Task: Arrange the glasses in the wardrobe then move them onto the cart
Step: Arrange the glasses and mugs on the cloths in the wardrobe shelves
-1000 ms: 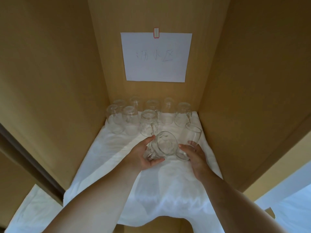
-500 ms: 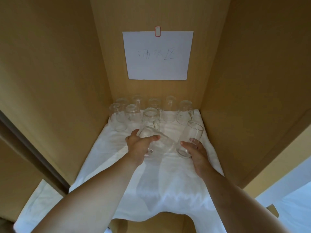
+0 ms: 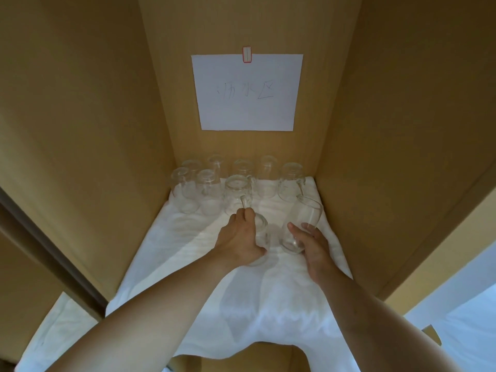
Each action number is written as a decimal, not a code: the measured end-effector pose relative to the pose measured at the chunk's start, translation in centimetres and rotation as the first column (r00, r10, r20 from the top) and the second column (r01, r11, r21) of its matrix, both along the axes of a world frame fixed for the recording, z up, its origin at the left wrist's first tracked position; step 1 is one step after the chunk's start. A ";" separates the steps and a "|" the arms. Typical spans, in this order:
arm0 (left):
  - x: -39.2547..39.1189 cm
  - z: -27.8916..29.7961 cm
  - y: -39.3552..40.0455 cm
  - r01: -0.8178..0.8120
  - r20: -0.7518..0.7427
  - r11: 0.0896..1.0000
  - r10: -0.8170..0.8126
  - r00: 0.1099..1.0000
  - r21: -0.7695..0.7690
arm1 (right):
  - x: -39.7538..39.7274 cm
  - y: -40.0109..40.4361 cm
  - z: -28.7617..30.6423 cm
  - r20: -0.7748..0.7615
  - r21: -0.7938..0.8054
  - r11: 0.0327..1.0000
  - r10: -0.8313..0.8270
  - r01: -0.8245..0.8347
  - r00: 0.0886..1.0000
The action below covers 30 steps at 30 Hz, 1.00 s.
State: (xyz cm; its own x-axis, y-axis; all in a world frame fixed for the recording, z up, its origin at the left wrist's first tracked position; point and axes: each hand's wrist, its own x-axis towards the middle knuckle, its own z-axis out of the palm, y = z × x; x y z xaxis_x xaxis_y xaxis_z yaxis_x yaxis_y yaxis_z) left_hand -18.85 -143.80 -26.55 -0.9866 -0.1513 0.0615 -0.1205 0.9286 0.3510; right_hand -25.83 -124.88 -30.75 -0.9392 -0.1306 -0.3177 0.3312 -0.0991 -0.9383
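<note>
A: What have we got in the hands?

B: Our left hand (image 3: 241,237), at the centre of the frame, is curled over a glass mug (image 3: 260,237) that stands mouth down on the white cloth (image 3: 188,253). The thumb sits low on its near side, and the fingers reach the handle at the top.

A: And the other one?

B: Our right hand (image 3: 311,245), just right of centre, grips a plain tumbler (image 3: 302,224) low on its body, fingers wrapped round it. We hold it tilted, its open mouth aimed up and away toward the right wall. Its base is just beside the mug; we cannot tell whether they touch.

A: Where are the rest of the glasses?

B: Behind our hands, above centre, the row of glasses (image 3: 236,181) stands against the back panel of the wardrobe (image 3: 80,130), all inverted on the cloth. A front row of three sits left of centre, and the nearest mug (image 3: 237,194) has its handle just beside our left fingertips. The back row runs further right, ending in a mug (image 3: 291,181).

A: Anything else?

B: A white paper sheet (image 3: 247,92) with handwritten characters hangs on the back panel in the upper middle, held by a small red-edged tag (image 3: 247,54). The cloth drapes over the shelf's front edge at the bottom of the frame.
</note>
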 end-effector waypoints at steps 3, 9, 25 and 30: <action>-1.1 1.5 -0.9 0.064 0.165 0.987 -0.089 0.982 0.149 | -0.1 0.3 -0.4 0.018 0.006 1.000 -0.026 0.026 1.000; -2.9 3.5 -3.1 0.178 0.199 0.967 -0.214 0.956 0.181 | -0.7 0.1 0.1 0.022 0.044 0.998 -0.043 0.042 0.999; -7.9 3.7 -0.1 -0.034 0.056 0.990 0.027 0.998 0.140 | -2.7 1.0 6.2 0.085 0.082 0.996 -0.039 0.032 0.996; -9.5 3.7 0.1 -0.060 0.088 0.997 0.056 0.995 0.041 | -3.8 0.5 8.1 -0.131 0.700 0.708 -0.001 0.094 0.991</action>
State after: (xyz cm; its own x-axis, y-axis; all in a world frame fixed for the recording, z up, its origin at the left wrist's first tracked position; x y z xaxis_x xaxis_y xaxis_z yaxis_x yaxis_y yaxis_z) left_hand -28.35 -143.68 -22.88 -0.9774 -0.2088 -0.0314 -0.2051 0.9031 0.3773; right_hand -29.64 -124.38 -22.65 -0.9725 0.1331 -0.1909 0.2325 0.5924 -0.7714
